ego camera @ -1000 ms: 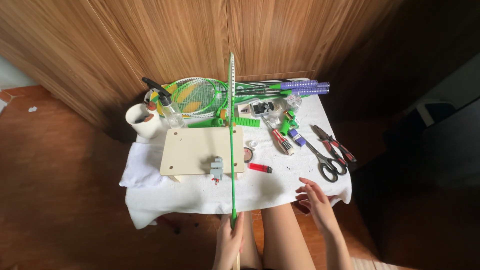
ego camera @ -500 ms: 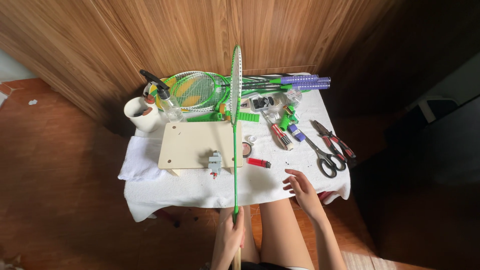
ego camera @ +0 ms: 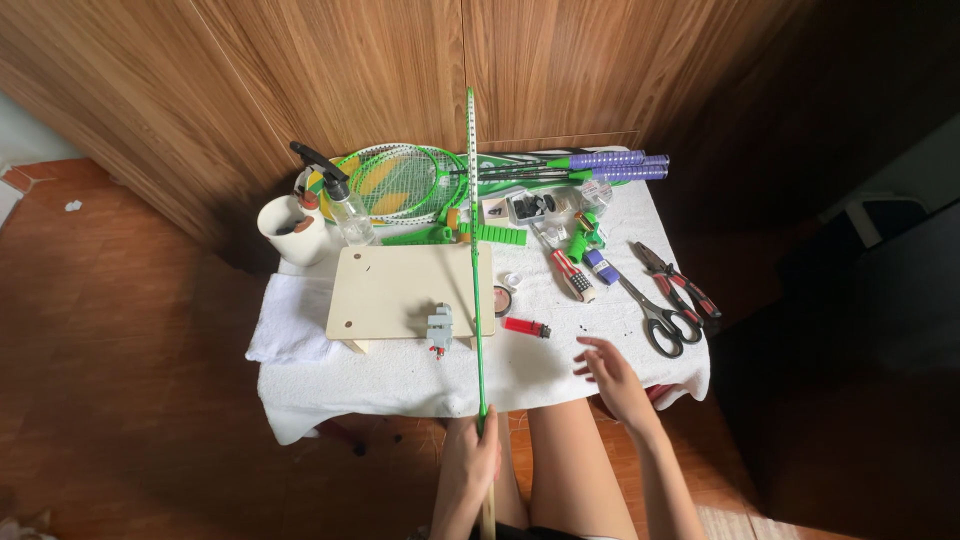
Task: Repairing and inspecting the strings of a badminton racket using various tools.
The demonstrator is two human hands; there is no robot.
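Observation:
My left hand grips the handle of a green badminton racket, seen edge-on, its frame reaching over the table toward the wooden wall. My right hand hovers with fingers spread above the table's near right edge, holding nothing. It is nearest a red lighter and black-handled scissors. A pale wooden board with a small grey clamp at its front edge lies under the racket.
A white cloth covers the small table. On it lie more green rackets with purple grips, a spray bottle, a white cup, pliers, a screwdriver and small green parts. Wooden wall behind; my legs below.
My right hand has risen from the table's lower right corner toward the middle of the cloth, near the lighter. The racket stays held upright in my left hand.

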